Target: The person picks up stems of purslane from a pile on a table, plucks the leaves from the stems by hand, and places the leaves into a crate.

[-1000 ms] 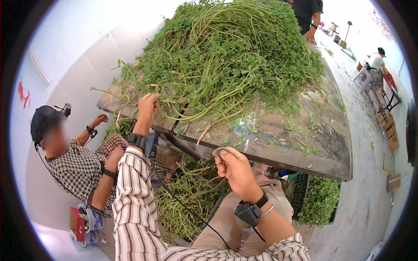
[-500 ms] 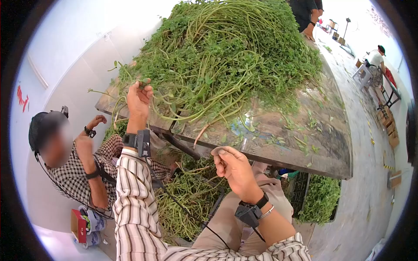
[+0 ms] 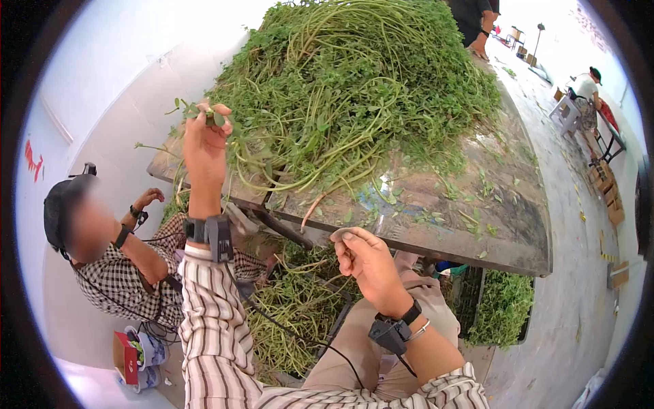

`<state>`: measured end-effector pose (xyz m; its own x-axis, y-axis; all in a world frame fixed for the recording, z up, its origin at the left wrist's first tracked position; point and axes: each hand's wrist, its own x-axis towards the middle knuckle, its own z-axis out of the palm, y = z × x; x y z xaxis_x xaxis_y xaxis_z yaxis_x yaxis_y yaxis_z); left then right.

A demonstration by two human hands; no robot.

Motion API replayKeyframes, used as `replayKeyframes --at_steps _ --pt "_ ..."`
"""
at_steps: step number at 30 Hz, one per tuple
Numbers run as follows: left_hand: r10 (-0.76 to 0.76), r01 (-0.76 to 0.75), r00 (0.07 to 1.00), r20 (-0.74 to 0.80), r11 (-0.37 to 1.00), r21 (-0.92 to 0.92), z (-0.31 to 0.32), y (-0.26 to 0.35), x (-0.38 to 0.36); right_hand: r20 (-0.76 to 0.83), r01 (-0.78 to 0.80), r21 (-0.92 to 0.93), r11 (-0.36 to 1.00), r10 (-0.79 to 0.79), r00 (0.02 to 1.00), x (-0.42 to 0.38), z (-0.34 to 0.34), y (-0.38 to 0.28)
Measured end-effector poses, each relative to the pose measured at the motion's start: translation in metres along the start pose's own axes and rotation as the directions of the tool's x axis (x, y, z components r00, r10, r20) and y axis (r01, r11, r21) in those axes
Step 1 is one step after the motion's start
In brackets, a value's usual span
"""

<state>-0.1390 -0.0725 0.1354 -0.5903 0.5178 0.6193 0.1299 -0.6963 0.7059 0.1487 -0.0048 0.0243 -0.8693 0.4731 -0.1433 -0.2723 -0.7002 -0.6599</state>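
Observation:
My left hand [image 3: 206,140] is raised at the left edge of the heap, its fingers pinched on a leafy green sprig [image 3: 216,117]. Beyond it a big heap of leafy green stems [image 3: 361,88] covers much of the table [image 3: 436,225]. Just off the table's near edge is my right hand [image 3: 368,262], palm turned up and fingers curled, with thumb against forefinger. Something small and greyish shows at its fingertips; what it is I cannot make out.
Below the table a dark crate holds cut stems [image 3: 293,320], and another holds leafy greens [image 3: 504,310]. A person in a checked shirt [image 3: 129,279] sits at my left. Another person's hand [image 3: 479,46] rests by the table's far corner. Cardboard boxes [image 3: 606,191] stand at right.
My left hand has moved up and slightly left with the sprig, whose leaves now show more plainly. My right hand stays in place. The seated person's near hand has moved.

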Motion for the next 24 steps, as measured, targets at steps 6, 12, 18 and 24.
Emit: replayKeyframes --at_steps 6,12,18,24 --pt "0.067 -0.068 0.983 0.169 0.998 -0.004 0.054 0.019 -0.033 0.008 0.027 -0.008 1.0 -0.027 1.0 0.0 -0.001 -0.001" --pt "-0.016 -0.04 0.921 0.39 0.99 0.134 0.105 0.015 -0.09 0.04 -0.003 0.029 1.0 0.002 0.999 0.0 0.0 -0.004" --pt "-0.135 -0.165 0.729 0.671 0.917 0.363 0.119 0.011 -0.141 0.018 0.094 0.266 0.959 -0.103 0.995 0.01 -0.019 -0.009" --pt "-0.199 -0.173 0.674 0.712 0.894 0.413 0.114 0.0 -0.172 0.034 0.008 0.118 0.993 -0.012 0.999 -0.004 -0.009 -0.026"
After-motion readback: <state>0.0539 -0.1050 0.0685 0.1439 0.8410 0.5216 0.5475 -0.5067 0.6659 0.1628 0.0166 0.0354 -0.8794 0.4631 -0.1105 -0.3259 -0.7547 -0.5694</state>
